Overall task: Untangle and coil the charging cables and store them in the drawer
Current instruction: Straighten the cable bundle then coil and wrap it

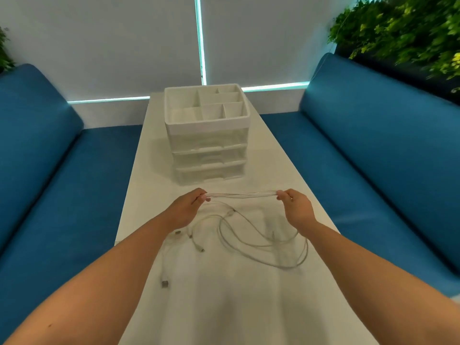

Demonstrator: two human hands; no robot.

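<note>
Hands above table (pixel 249 307), left hand (pixel 185 210) and right hand (pixel 296 207) each pinching white cable bundle (pixel 241 194) stretched taut between them, loose cable loops (pixel 261 242) below, drawer unit (pixel 207 150) beyond.

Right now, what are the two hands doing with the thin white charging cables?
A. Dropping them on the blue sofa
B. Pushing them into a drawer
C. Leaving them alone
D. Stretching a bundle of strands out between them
D: the left hand and the right hand each pinch one end of a bundle of thin white charging cables pulled straight between them, in front of the white plastic drawer unit.
</note>
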